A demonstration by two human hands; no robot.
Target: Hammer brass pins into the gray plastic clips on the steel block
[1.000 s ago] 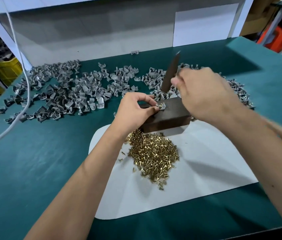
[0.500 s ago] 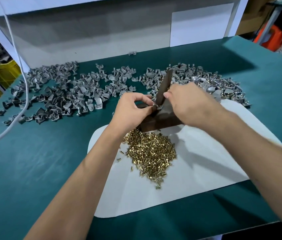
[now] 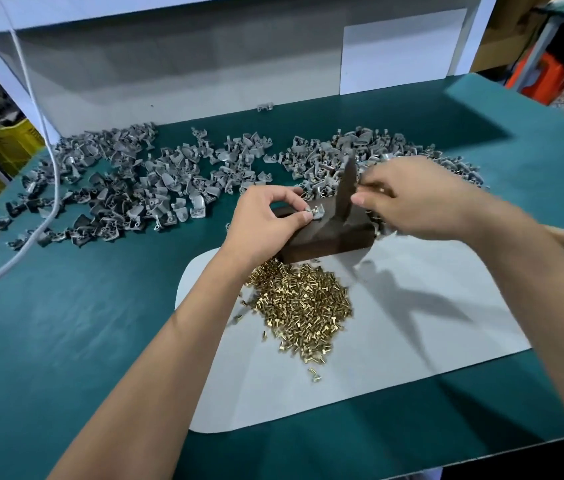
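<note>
A green-topped counter [image 3: 66, 341] fills most of the frame, backed by a pale gray panel [image 3: 187, 74] across the top. A yellow crate [image 3: 7, 142] sits at the far left, an orange crate [image 3: 547, 81] at the upper right. Light casts sharp shadows rightward.

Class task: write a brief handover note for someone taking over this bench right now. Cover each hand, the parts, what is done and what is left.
Left hand: pinching a gray clip with a pin on the steel block.
Right hand: gripping the hammer, head above the block.
Brass pins heaped on the white mat; loose clips piled behind.
Done: clip positioned. Left: strike this pin, then continue through the pile.
</note>
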